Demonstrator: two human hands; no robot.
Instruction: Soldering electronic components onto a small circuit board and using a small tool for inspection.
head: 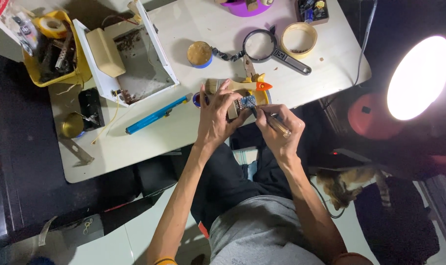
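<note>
My left hand (217, 114) lies over a small blue circuit board (246, 102) at the near edge of the white counter (193, 29), fingers curled around it and pressing it against a pale wooden block (233, 98) underneath. My right hand (278, 128) is closed in a pen-like grip on a thin brown-handled tool (274, 123), its tip touching the near right side of the board. Just beyond the board sits a yellow clamp-like holder with an orange tip (258, 85).

Farther out on the counter lies a black-framed magnifying glass (262, 45) with its handle pointing right, and right of it a ring of tan tape (298, 40). Left of the lens stands a small round tin with a blue rim (200, 53). To the left of my left hand a blue pen-shaped tool (156, 115) lies slantwise on the counter. Beyond that is an open white box (130, 64) with a beige block on it, and at the far left a yellow bin (56, 49) packed with tools and a tape roll. A bright round lamp (418, 77) shines at the right, off the counter. On the floor near my right arm lies a cat (348, 186).
</note>
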